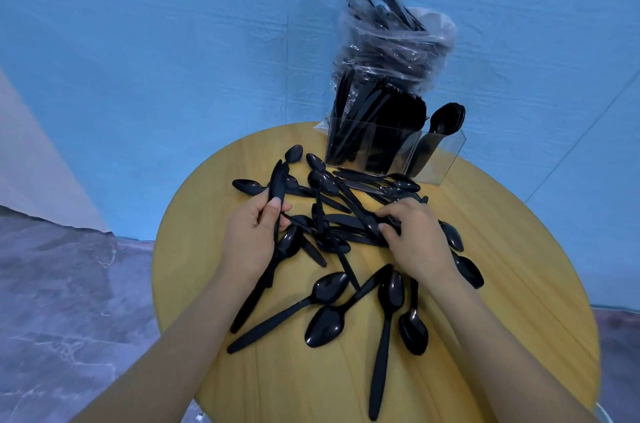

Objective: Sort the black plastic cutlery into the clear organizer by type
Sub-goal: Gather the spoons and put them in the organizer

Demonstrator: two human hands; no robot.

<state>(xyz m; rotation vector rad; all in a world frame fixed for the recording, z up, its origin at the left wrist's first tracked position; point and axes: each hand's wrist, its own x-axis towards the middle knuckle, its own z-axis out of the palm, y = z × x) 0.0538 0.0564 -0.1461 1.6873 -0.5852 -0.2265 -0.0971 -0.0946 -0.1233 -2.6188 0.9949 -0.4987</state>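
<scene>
**Cutlery half sorted, both hands in the pile**

Cutlery is spread in a loose black heap over the middle of the round table, mostly spoons mixed with a few knives. At the far edge of the table the organizer is stood upright: knives are seen in its left compartment, forks in the middle one, and a few spoons in the right one. Just behind it a plastic bag stuffed with more black pieces is propped up.

A small bundle of knives is gripped by the left hand, fingers and thumb curled round the handles, blades pointed away from the person. One piece in the heap is pinched between the curled fingers and thumb of the right hand; its type cannot be told.
</scene>
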